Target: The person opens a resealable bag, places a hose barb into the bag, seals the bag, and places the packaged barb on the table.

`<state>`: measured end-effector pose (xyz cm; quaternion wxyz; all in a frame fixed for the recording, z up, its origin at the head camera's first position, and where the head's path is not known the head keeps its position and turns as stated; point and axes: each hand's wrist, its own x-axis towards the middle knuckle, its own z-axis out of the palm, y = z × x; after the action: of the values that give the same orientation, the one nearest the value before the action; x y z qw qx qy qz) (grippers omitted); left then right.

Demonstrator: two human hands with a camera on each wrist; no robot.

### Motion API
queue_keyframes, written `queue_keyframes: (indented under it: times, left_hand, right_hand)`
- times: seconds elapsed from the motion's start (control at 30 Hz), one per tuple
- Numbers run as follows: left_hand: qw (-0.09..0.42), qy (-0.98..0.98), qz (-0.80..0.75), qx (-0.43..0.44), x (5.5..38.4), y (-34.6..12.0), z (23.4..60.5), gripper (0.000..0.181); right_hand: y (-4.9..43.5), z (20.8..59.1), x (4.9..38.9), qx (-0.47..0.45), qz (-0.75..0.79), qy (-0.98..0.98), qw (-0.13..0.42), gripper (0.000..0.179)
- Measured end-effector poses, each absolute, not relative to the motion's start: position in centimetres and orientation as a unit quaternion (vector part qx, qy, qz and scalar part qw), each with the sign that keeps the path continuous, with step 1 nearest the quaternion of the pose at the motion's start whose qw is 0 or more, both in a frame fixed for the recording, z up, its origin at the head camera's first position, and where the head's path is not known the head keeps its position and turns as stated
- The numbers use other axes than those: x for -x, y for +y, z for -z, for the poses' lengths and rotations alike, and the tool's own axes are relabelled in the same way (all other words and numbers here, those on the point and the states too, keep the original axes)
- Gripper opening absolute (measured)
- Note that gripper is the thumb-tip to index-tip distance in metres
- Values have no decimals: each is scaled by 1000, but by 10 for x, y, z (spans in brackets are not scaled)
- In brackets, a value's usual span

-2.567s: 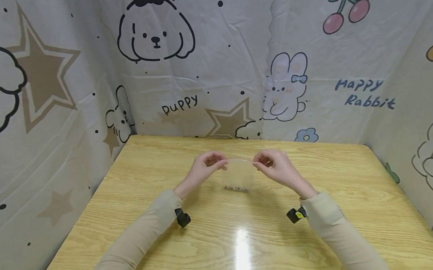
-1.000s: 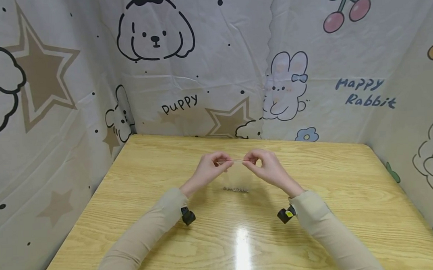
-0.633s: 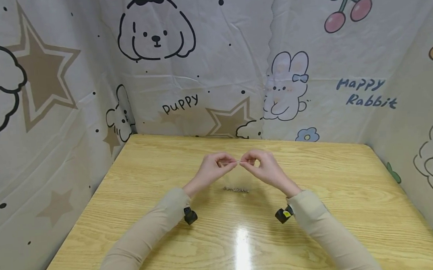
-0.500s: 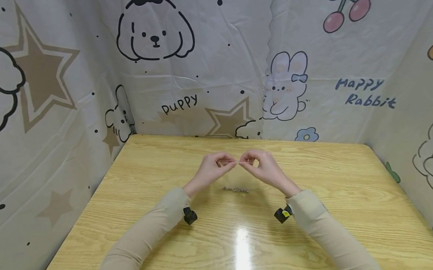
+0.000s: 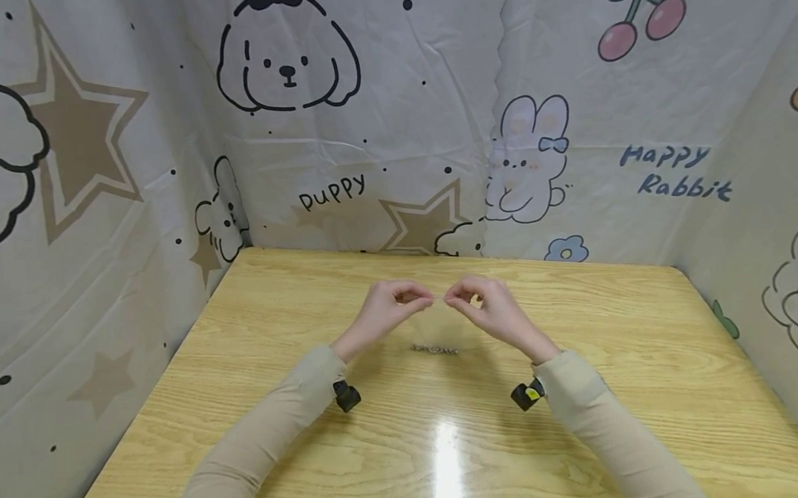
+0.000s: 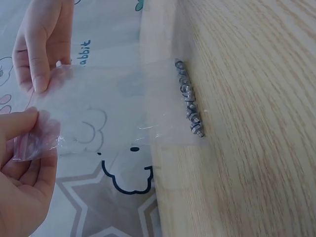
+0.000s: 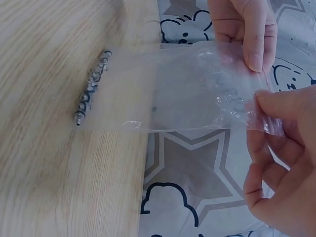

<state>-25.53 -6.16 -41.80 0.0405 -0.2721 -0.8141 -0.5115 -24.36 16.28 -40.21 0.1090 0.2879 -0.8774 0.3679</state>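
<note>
A clear zip-lock bag hangs upright over the table with its top edge uppermost. My left hand pinches that edge between thumb and fingers, left of its middle. On the other side of the middle, my right hand pinches the same edge, with a small gap between the two hands' fingertips. A reddish line runs along the zip edge in both wrist views. Small silvery metal pieces with dark rings lie in a row along the bag's bottom; their exact kind is unclear.
The light wood-grain table spreads beneath the hands, with a bright reflection near its front. A pale curtain printed with cartoon animals and stars encloses the back and sides. Each wrist carries a small black camera.
Both hands first slid inward along the bag's top edge until their fingertips nearly met. Since half a second ago they have parted slightly. The metal pieces stay at the bottom.
</note>
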Motion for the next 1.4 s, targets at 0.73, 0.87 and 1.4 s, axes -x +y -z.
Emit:
queue_keyframes:
  times: [0.73, 0.87, 1.4]
  left_hand:
    - [41, -841, 494, 216, 256, -79, 413, 12]
    - [47, -837, 494, 230, 257, -80, 414, 11]
    - [-16, -821, 512, 251, 261, -77, 413, 15]
  right_hand:
    - [178, 402, 240, -260, -345, -889, 155, 6]
    - [179, 403, 239, -259, -343, -889, 157, 6]
    - [188, 409, 241, -212, -406, -885, 81, 21]
